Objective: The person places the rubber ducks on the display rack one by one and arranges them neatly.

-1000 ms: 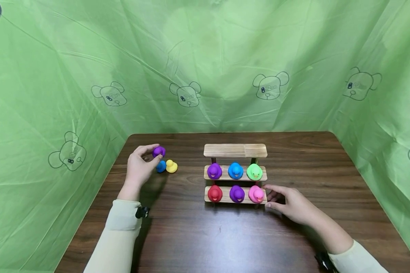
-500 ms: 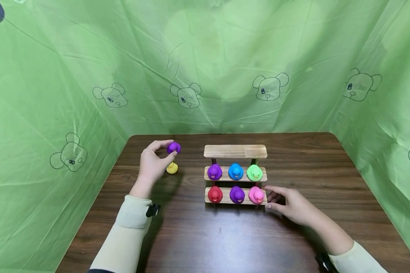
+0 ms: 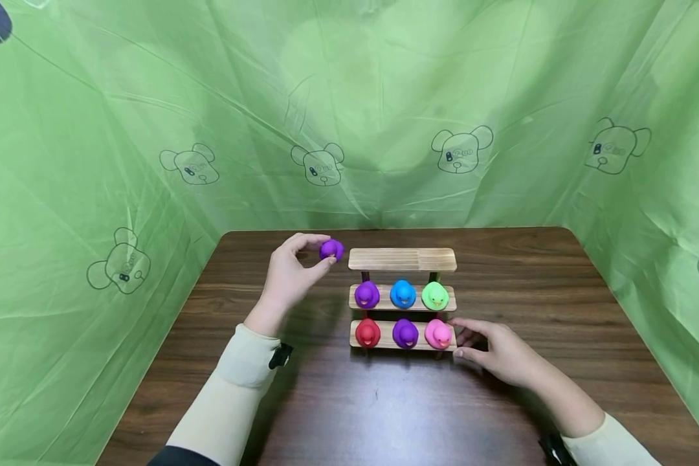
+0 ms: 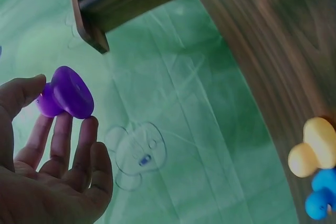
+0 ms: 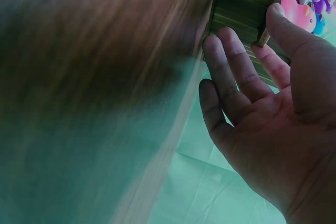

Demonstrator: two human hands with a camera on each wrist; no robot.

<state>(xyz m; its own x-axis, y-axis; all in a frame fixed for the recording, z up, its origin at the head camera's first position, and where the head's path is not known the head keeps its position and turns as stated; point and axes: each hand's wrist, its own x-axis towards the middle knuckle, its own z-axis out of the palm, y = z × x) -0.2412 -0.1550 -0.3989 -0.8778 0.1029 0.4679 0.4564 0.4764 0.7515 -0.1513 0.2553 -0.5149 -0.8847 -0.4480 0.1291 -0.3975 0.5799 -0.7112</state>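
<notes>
Between thumb and fingertips, my left hand point(image 3: 291, 272) pinches a purple rubber duck point(image 3: 331, 250), held up just left of the top tier of a three-tier wooden display rack point(image 3: 402, 259). The left wrist view shows that duck point(image 4: 73, 93) tilted, its flat base outward. My right hand point(image 3: 501, 349) holds the right end of the rack's lowest tier, thumb at the front and index finger behind. On the middle tier sit a purple duck point(image 3: 367, 295), a blue duck point(image 3: 403, 294) and a green duck point(image 3: 435, 296). Below are a red duck point(image 3: 367, 333), a purple duck point(image 3: 405, 334) and a pink duck point(image 3: 438, 334).
A yellow duck point(image 4: 315, 148) and a blue duck point(image 4: 323, 195) lie on the wooden table point(image 3: 408, 414), hidden in the head view behind the left hand and arm. Green curtain point(image 3: 384, 188) encloses the table's back and sides.
My left hand has carried the purple duck rightward from above the loose ducks to beside the rack's top tier. The right hand stays at the rack's lower right end.
</notes>
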